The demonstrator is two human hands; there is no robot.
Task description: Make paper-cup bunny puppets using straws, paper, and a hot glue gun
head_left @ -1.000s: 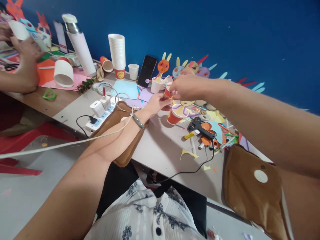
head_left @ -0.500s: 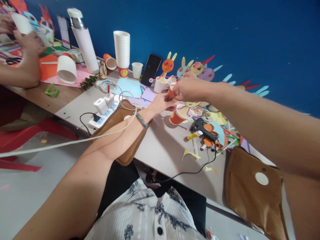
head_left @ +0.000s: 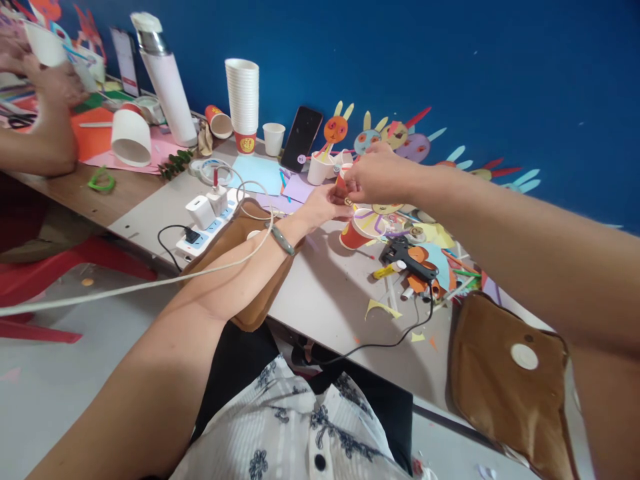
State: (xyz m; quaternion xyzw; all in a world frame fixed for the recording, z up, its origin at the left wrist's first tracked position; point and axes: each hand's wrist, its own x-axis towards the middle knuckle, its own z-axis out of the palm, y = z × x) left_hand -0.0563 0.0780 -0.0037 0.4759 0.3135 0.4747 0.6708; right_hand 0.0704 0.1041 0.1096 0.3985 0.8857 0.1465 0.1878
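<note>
While our left hand (head_left: pixel 324 204) and right hand (head_left: pixel 379 176) sit close together at a red cup (head_left: pixel 341 177) near the far edge of the desk (head_left: pixel 310 293), we cannot tell whether either grips it. Step in hand, probably: fine fingertip work; next move calls for steadiness.

Torso: shirt (head_left: pixel 295 433), white, fine pale stripes, dark bluish flower sprigs (head_left: pixel 259 463) and single blooms scattered over it | front: one round button (head_left: pixel 320 461), black | lap: black cloth (head_left: pixel 233 373), trousers or skirt unclear | left wrist (head_left: pixel 295 230): bangle (head_left: pixel 283 240), thick, smooth, grey-green | forearms (head_left: pixel 235 287): bare
</note>
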